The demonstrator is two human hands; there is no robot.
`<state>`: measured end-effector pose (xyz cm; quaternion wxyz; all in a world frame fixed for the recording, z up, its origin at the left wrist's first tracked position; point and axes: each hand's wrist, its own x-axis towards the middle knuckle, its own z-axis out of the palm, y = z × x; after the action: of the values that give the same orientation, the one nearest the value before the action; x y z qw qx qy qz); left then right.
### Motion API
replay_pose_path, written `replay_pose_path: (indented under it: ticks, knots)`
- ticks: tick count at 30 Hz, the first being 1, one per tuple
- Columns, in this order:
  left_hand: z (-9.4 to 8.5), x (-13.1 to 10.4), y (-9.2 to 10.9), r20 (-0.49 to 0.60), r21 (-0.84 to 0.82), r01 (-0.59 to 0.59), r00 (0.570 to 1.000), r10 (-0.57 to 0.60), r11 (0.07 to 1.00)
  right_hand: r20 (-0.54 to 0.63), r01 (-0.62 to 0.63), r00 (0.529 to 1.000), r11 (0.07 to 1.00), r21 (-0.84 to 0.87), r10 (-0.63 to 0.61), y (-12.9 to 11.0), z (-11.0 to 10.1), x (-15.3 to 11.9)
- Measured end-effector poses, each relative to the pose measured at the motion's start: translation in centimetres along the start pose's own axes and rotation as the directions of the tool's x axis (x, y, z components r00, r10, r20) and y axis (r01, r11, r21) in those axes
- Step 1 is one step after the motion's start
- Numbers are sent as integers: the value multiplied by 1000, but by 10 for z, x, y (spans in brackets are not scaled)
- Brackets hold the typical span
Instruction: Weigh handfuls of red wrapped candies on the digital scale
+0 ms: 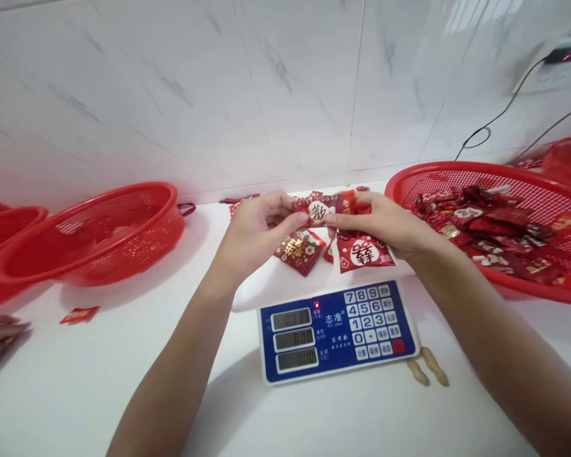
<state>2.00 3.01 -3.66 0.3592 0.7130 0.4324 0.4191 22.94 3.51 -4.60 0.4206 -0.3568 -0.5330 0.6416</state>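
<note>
A small red candy packet [318, 212] with a dark character on a pale patch is stretched between my two hands. My left hand [266, 227] pinches its left end, thumb in front. My right hand [379, 219] grips the right end with thumb and fingers. Below them is a blue-and-white digital scale [337, 333] with its display lit. On the scale's pan lies a red packet with gold print [301, 251]. Just under my right hand is another red packet with a white round emblem [364, 253]; whether my fingers also touch it I cannot tell.
To the right, a red plastic basket [457, 166] holds many red packets. Another red basket [118, 238] stands at the left, partly overlapping one farther left. Peanuts [434, 366] lie beside the scale. A red wrapper [79, 315] and part of another person's hand [0, 336] are at left.
</note>
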Motion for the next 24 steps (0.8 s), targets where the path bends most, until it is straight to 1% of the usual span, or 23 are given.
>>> replay_pose_path:
  ticks: [2, 3, 5, 7, 8, 9, 10, 11, 12, 13, 14, 15, 16, 17, 18, 19, 20, 21, 22, 23, 24]
  knots:
    - [-2, 1, -1, 36, -47, 47, 998, -45, 998, 0, -56, 998, 998, -24, 56, -1, -5, 2]
    - [-3, 2, -1, 56, -40, 53, 997, -51, 998, 4, -81, 997, 996, -28, 81, -2, -6, 2]
    - [-7, 2, 1, 68, 27, 7, 998, -9, 1000, 21, -115, 993, 993, -16, 115, -4, -6, 2]
    - [-11, 1, 3, 31, 145, -108, 994, 105, 984, 41, -128, 991, 992, -1, 128, -5, -5, 2]
    - [-12, 1, 4, -5, 209, -185, 982, 190, 960, 55, -126, 991, 992, 10, 125, -5, -5, 1]
    - [-13, 0, 5, -42, 274, -272, 955, 294, 923, 75, -122, 990, 992, 24, 120, -6, -4, 0]
    - [-14, -1, 5, -76, 346, -368, 906, 416, 863, 105, -122, 987, 992, 37, 118, -6, -4, -1]
    - [-14, -2, 5, -97, 426, -466, 828, 552, 775, 143, -123, 983, 991, 47, 116, -6, -4, -2]
    - [-14, -4, 5, -103, 507, -550, 726, 680, 664, 193, -127, 974, 991, 52, 115, -6, -4, -3]
    - [-13, -6, 4, -96, 582, -605, 612, 785, 543, 246, -126, 963, 991, 50, 109, -6, -4, -5]
    - [-13, -8, 3, -74, 643, -632, 512, 856, 433, 297, -116, 950, 992, 45, 98, -6, -3, -7]
    - [-13, -10, 1, -46, 689, -640, 430, 902, 341, 345, -100, 935, 994, 46, 79, -7, -2, -10]
    - [-12, -13, 0, -20, 719, -641, 367, 930, 268, 388, -83, 920, 995, 49, 58, -8, 0, -13]
    - [-12, -15, -1, 8, 738, -641, 321, 947, 210, 412, -65, 910, 996, 56, 36, -9, 3, -15]
    - [-12, -16, -2, 29, 751, -639, 285, 958, 167, 405, -53, 914, 996, 65, 22, -10, 7, -18]
    - [-12, -17, -2, 47, 759, -637, 260, 965, 135, 365, -42, 931, 996, 79, 11, -12, 11, -21]
    - [-13, -18, -2, 56, 764, -634, 243, 968, 115, 307, -29, 952, 995, 91, 0, -13, 14, -22]
    - [-14, -18, -1, 56, 765, -633, 243, 968, 115, 234, -6, 972, 995, 97, -17, -13, 17, -24]
    - [-16, -18, 1, 63, 757, -640, 279, 958, 137, 163, 22, 986, 995, 93, -37, -14, 20, -24]
    - [-19, -17, 4, 73, 737, -651, 347, 935, 183, 105, 50, 993, 995, 85, -59, -14, 21, -23]
    - [-22, -17, 7, 86, 707, -656, 450, 889, 264, 69, 72, 995, 995, 68, -77, -15, 22, -22]
